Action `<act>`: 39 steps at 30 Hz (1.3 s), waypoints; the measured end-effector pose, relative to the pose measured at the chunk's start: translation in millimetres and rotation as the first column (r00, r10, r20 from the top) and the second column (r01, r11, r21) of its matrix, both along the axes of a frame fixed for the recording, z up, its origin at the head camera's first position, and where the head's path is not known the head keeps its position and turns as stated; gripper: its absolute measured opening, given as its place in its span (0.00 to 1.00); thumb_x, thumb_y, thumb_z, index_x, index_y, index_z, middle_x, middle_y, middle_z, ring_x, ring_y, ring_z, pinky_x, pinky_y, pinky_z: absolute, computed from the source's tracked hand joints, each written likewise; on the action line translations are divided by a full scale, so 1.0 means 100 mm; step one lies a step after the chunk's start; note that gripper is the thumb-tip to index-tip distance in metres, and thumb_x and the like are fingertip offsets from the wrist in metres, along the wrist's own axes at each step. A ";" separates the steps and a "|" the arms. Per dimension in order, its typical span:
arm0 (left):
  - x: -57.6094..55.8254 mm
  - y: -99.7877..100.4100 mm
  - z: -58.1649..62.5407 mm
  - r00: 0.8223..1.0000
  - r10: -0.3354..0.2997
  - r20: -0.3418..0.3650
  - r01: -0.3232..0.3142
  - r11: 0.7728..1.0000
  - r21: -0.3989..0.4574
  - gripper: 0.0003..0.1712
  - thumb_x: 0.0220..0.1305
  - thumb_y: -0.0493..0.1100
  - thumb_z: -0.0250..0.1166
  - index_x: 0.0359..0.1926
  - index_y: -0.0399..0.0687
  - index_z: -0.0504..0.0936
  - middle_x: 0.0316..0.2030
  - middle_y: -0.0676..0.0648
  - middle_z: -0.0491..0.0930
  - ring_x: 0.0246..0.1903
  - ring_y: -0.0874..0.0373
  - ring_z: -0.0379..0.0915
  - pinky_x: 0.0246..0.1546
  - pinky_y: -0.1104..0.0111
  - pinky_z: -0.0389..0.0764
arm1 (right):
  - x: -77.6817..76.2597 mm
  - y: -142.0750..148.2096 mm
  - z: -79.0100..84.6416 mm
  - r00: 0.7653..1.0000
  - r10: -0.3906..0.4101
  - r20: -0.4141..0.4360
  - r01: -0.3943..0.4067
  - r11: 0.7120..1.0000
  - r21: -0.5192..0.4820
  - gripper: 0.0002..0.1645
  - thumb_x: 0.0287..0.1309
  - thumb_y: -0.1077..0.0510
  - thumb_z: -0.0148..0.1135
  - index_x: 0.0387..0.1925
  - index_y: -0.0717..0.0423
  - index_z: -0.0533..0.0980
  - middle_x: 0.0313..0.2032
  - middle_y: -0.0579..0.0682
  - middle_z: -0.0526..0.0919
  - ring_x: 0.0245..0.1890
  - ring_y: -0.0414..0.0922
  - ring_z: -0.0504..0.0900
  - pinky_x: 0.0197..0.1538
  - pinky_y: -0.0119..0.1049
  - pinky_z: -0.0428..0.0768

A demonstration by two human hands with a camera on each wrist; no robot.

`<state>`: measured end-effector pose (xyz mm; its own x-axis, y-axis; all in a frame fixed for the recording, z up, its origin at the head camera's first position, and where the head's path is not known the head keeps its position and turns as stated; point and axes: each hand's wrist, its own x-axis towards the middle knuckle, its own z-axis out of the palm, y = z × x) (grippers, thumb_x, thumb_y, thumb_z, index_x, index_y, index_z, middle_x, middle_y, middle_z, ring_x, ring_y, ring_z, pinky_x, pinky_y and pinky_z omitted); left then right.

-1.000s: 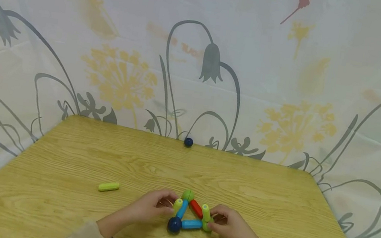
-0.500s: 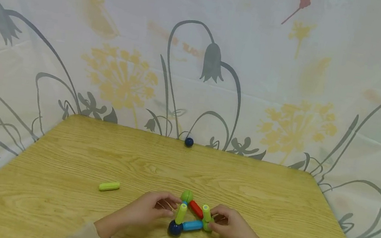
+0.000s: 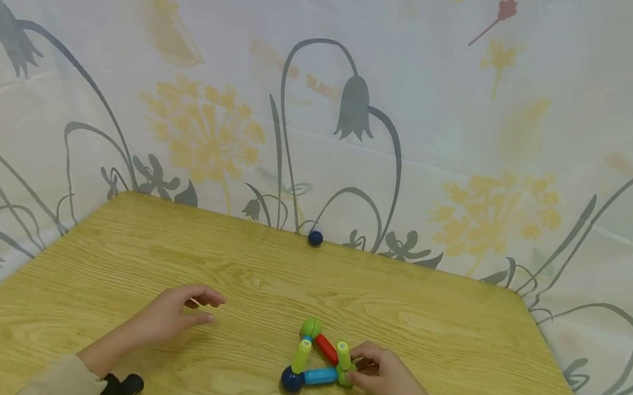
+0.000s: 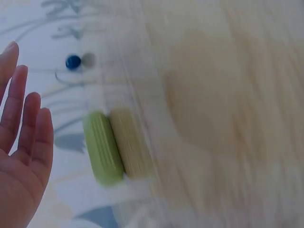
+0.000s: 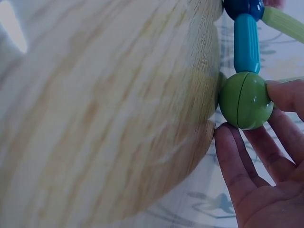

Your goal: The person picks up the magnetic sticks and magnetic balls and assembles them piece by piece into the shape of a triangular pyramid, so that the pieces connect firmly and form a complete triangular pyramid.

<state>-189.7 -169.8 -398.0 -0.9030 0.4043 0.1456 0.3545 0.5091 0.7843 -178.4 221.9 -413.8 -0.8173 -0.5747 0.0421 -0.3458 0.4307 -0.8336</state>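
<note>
On the table lies a triangle of toy rods and balls: a navy ball [image 3: 293, 380], a green ball [image 3: 311, 328] and a second green ball [image 5: 244, 100], joined by a blue rod [image 3: 320, 377], a red rod [image 3: 327, 348] and another blue rod, mostly hidden. Yellow-green rods stand up from the navy ball [image 3: 301, 357] and the nearer green ball [image 3: 343, 355]. My right hand [image 3: 388, 378] holds that nearer green ball between thumb and fingers. My left hand [image 3: 172, 317] is off to the left, holding nothing. A loose yellow-green rod [image 4: 103, 148] lies near it, hidden in the head view.
A loose navy ball [image 3: 315, 238] sits at the table's far edge, by the patterned cloth backdrop [image 3: 331, 91]. The wooden table [image 3: 257, 270] spreads around the triangle. A black device [image 3: 122, 390] is at the left wrist.
My left hand has let go of the upright rod on the navy ball and moved left over the loose rod. That rod now leans less to the left. The right hand stays put.
</note>
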 end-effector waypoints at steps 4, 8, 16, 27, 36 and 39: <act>-0.04 -0.23 -0.05 0.997 0.074 -0.020 -0.075 0.996 -0.056 0.18 0.59 0.39 0.65 0.50 0.41 0.78 0.46 0.44 0.78 0.47 0.45 0.70 0.45 0.54 0.73 | 0.00 0.00 0.00 1.000 -0.004 -0.002 0.004 1.000 0.001 0.10 0.57 0.62 0.62 0.41 0.63 0.77 0.42 0.52 0.77 0.39 0.43 0.78 0.42 0.33 0.78; -0.06 -0.36 -0.08 0.996 0.087 0.003 -0.087 0.993 -0.078 0.20 0.57 0.39 0.67 0.51 0.37 0.77 0.47 0.41 0.77 0.47 0.42 0.70 0.46 0.53 0.73 | 0.00 0.01 0.00 1.000 -0.009 -0.005 0.009 1.000 0.010 0.11 0.58 0.61 0.63 0.41 0.62 0.77 0.42 0.51 0.77 0.40 0.42 0.78 0.43 0.32 0.78; -0.06 -0.41 -0.08 0.994 0.067 0.086 -0.058 0.993 -0.101 0.21 0.55 0.38 0.68 0.49 0.32 0.77 0.45 0.39 0.78 0.44 0.43 0.73 0.44 0.55 0.74 | 0.00 0.01 -0.02 1.000 -0.008 -0.006 0.008 1.000 0.014 0.11 0.58 0.60 0.63 0.42 0.62 0.77 0.42 0.51 0.77 0.40 0.41 0.78 0.43 0.32 0.78; -0.09 -0.40 -0.08 0.994 0.033 0.103 -0.016 0.986 -0.164 0.18 0.60 0.34 0.62 0.50 0.28 0.76 0.44 0.36 0.77 0.41 0.45 0.73 0.41 0.56 0.75 | 0.00 0.01 -0.02 1.000 0.015 -0.021 -0.014 1.000 0.002 0.10 0.58 0.62 0.62 0.42 0.64 0.77 0.43 0.53 0.77 0.41 0.44 0.79 0.43 0.33 0.78; -0.05 -0.01 -0.05 0.991 0.066 0.117 -0.057 0.996 -0.073 0.18 0.67 0.32 0.53 0.56 0.27 0.70 0.48 0.37 0.74 0.45 0.44 0.72 0.40 0.59 0.76 | 0.00 -0.01 0.02 1.000 0.021 -0.017 -0.021 0.999 0.029 0.10 0.57 0.63 0.62 0.41 0.62 0.77 0.41 0.51 0.78 0.39 0.42 0.77 0.42 0.33 0.77; -0.03 0.16 -0.04 0.991 0.052 0.121 -0.049 0.998 -0.027 0.19 0.68 0.34 0.53 0.57 0.28 0.68 0.48 0.38 0.73 0.46 0.44 0.71 0.40 0.59 0.76 | 0.01 -0.02 0.05 0.999 0.000 -0.033 0.002 0.998 0.062 0.11 0.54 0.63 0.64 0.40 0.62 0.78 0.38 0.48 0.77 0.34 0.40 0.74 0.37 0.32 0.76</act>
